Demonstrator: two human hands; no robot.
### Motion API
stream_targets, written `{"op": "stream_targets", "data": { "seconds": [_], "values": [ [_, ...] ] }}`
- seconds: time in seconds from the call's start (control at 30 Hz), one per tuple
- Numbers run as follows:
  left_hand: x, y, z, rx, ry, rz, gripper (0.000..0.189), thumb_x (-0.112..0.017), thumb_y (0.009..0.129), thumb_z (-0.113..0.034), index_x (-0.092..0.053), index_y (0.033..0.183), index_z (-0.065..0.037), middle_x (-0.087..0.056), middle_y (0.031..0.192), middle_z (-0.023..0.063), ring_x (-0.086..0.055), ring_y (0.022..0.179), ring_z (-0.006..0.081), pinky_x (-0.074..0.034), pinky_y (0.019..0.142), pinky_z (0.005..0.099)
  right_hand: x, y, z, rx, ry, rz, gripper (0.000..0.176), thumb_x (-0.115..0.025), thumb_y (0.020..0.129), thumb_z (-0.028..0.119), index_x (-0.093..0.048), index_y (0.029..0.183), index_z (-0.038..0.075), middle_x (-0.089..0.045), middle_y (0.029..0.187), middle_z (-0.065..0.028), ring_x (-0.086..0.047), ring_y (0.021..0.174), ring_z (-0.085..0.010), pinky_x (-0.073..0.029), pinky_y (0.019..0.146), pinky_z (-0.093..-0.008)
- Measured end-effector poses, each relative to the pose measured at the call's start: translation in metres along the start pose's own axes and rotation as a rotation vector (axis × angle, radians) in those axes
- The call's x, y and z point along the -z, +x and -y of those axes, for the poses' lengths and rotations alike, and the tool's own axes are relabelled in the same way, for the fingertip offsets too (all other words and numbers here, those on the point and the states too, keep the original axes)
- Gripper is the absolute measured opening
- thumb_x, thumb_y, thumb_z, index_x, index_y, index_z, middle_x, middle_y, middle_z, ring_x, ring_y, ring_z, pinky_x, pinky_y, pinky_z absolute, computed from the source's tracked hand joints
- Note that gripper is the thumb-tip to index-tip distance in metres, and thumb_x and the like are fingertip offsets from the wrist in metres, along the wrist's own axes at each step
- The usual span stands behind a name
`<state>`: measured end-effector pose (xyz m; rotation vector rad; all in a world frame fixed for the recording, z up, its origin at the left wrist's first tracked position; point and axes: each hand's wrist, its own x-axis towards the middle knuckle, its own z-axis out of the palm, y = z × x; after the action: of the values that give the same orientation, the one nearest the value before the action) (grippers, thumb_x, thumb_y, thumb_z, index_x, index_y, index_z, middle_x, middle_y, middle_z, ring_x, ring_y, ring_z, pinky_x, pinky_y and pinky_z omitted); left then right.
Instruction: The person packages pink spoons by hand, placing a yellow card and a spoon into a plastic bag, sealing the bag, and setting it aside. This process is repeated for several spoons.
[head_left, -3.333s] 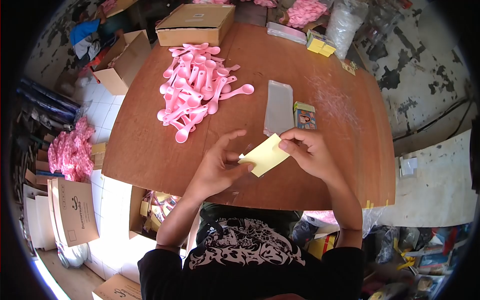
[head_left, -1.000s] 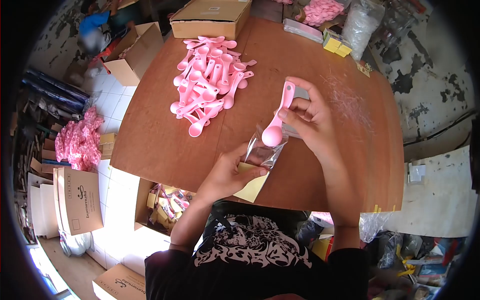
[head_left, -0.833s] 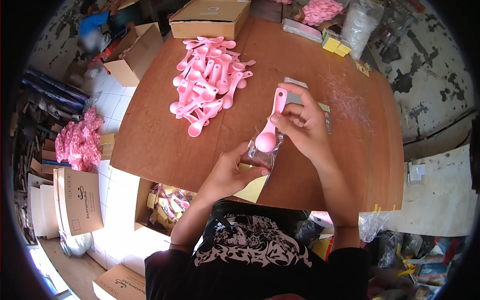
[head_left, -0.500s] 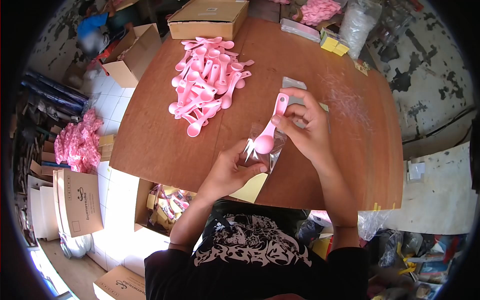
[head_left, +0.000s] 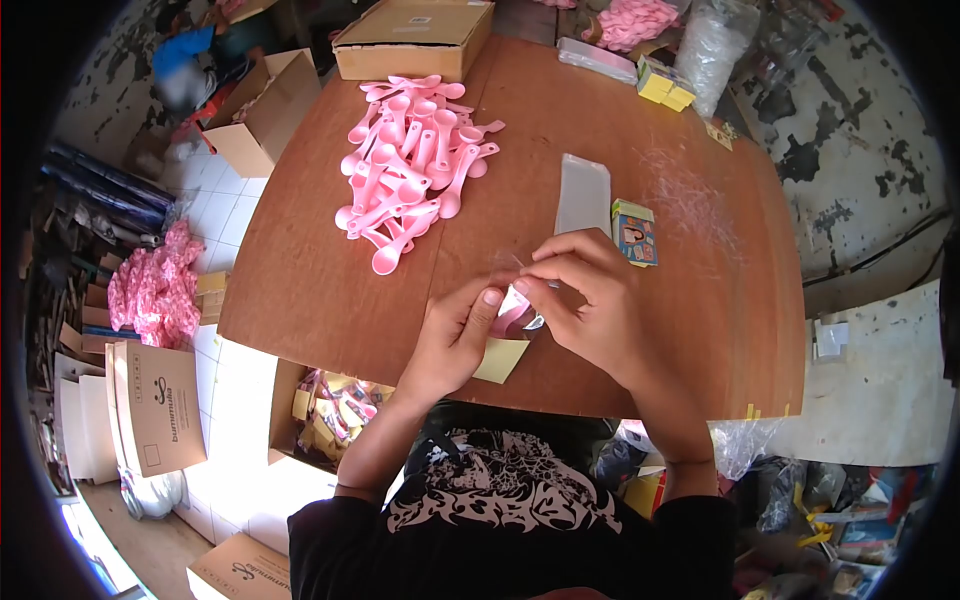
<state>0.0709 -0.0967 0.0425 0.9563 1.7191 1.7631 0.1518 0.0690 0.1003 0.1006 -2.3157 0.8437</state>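
Between my two hands is a clear plastic bag with a pink measuring spoon inside, partly hidden by my fingers. My left hand is closed on the bag's left side, thumb on top. With thumb and forefinger, my right hand pinches the bag's upper edge. A yellow card shows just below the bag, near the table's front edge. Farther off lies a heap of pink measuring spoons. Beyond my right hand are a stack of clear bags and a pile of printed cards.
On the brown table, a cardboard box stands at the back and yellow card packs at the back right. Thin plastic scraps lie to the right. Below the front-left edge sits a carton of packets. A person is at the far left.
The spoon has gone down into the bag. My right hand has let go of its handle, moved down and left, and now pinches the bag's edge, uncovering the printed cards.
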Motion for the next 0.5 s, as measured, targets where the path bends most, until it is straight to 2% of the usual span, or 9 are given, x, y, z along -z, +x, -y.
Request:
{"op": "stream_targets", "data": {
  "seconds": [0.07, 0.13, 0.17, 0.23, 0.27, 0.33, 0.37, 0.43, 0.5],
  "values": [
    [-0.004, -0.001, -0.002, -0.053, 0.045, -0.035, 0.031, -0.043, 0.104, -0.017, -0.062, 0.118, 0.003, -0.071, 0.098, 0.0067, -0.064, 0.089, 0.0108, -0.051, 0.078, 0.0264, 0.001, -0.002, 0.001, 0.056, -0.040, 0.027, 0.019, -0.077, 0.076, 0.007, -0.070, 0.093, 0.005, -0.065, 0.090, -0.0077, -0.063, 0.083, -0.0249, -0.052, 0.069, -0.0351],
    [-0.008, -0.003, -0.010, -0.128, 0.125, -0.065, 0.027, -0.046, 0.102, -0.012, -0.060, 0.122, 0.001, -0.071, 0.098, 0.0125, -0.066, 0.088, 0.0136, -0.052, 0.078, 0.0291, 0.000, -0.003, 0.005, 0.139, -0.113, -0.042, 0.016, -0.077, 0.074, 0.007, -0.071, 0.088, 0.005, -0.063, 0.092, -0.0057, -0.061, 0.084, -0.0242, -0.051, 0.071, -0.0352],
    [-0.011, -0.004, -0.011, -0.130, 0.125, -0.064, 0.027, -0.046, 0.102, -0.012, -0.060, 0.122, 0.001, -0.071, 0.098, 0.0125, -0.066, 0.088, 0.0136, -0.052, 0.078, 0.0291, 0.001, -0.003, 0.005, 0.208, -0.157, -0.051, 0.017, -0.077, 0.073, 0.008, -0.070, 0.088, 0.006, -0.062, 0.092, -0.0037, -0.061, 0.084, -0.0232, -0.050, 0.070, -0.0342],
    [-0.016, -0.005, -0.013, -0.260, 0.252, -0.145, 0.025, -0.051, 0.099, -0.007, -0.056, 0.122, 0.000, -0.067, 0.084, 0.0212, -0.068, 0.065, 0.0315, -0.052, 0.059, 0.0361, 0.002, -0.003, 0.006, 0.237, -0.224, -0.048, 0.017, -0.076, 0.073, 0.009, -0.070, 0.087, 0.006, -0.062, 0.091, -0.0030, -0.060, 0.083, -0.0223, -0.050, 0.068, -0.0338],
    [-0.016, -0.006, -0.015, -0.261, 0.252, -0.142, 0.025, -0.051, 0.099, -0.007, -0.056, 0.122, 0.000, -0.067, 0.084, 0.0212, -0.068, 0.065, 0.0315, -0.052, 0.059, 0.0361, 0.002, -0.004, 0.007, 0.267, -0.289, -0.044, 0.016, -0.076, 0.072, 0.009, -0.069, 0.087, 0.006, -0.061, 0.091, -0.0023, -0.060, 0.082, -0.0215, -0.049, 0.066, -0.0334],
    [-0.017, -0.007, -0.017, -0.259, 0.345, -0.108, 0.021, -0.053, 0.095, -0.004, -0.055, 0.115, 0.000, -0.064, 0.076, 0.0223, -0.065, 0.065, 0.0404, -0.051, 0.055, 0.0427, 0.002, -0.005, 0.007, 0.304, -0.327, -0.065, 0.017, -0.076, 0.071, 0.010, -0.068, 0.086, 0.007, -0.060, 0.090, -0.0013, -0.059, 0.081, -0.0206, -0.047, 0.065, -0.0329],
    [-0.015, -0.007, -0.018, -0.261, 0.345, -0.107, 0.021, -0.053, 0.095, -0.004, -0.055, 0.115, 0.000, -0.064, 0.076, 0.0223, -0.065, 0.065, 0.0404, -0.051, 0.055, 0.0427, 0.003, -0.007, 0.009, 0.299, -0.368, -0.034, 0.018, -0.075, 0.070, 0.009, -0.068, 0.086, 0.006, -0.060, 0.090, -0.0011, -0.059, 0.080, -0.0205, -0.047, 0.065, -0.0330],
    [-0.010, -0.009, -0.018, -0.280, 0.523, -0.032, 0.015, -0.056, 0.090, -0.001, -0.055, 0.104, -0.001, -0.062, 0.067, 0.0201, -0.064, 0.060, 0.0401, -0.050, 0.051, 0.0452, 0.005, -0.008, 0.013, 0.298, -0.436, 0.019, 0.018, -0.072, 0.068, 0.009, -0.066, 0.084, 0.004, -0.058, 0.089, -0.0022, -0.058, 0.080, -0.0200, -0.048, 0.065, -0.0326],
    [-0.006, -0.010, -0.018, -0.287, 0.576, 0.013, 0.014, -0.056, 0.089, -0.001, -0.056, 0.103, -0.001, -0.061, 0.068, 0.0196, -0.062, 0.060, 0.0402, -0.049, 0.052, 0.0449, 0.007, -0.010, 0.012, 0.328, -0.479, 0.078, 0.018, -0.070, 0.067, 0.009, -0.065, 0.083, 0.003, -0.057, 0.088, -0.0032, -0.058, 0.080, -0.0198, -0.048, 0.065, -0.0326]
  ]
}}
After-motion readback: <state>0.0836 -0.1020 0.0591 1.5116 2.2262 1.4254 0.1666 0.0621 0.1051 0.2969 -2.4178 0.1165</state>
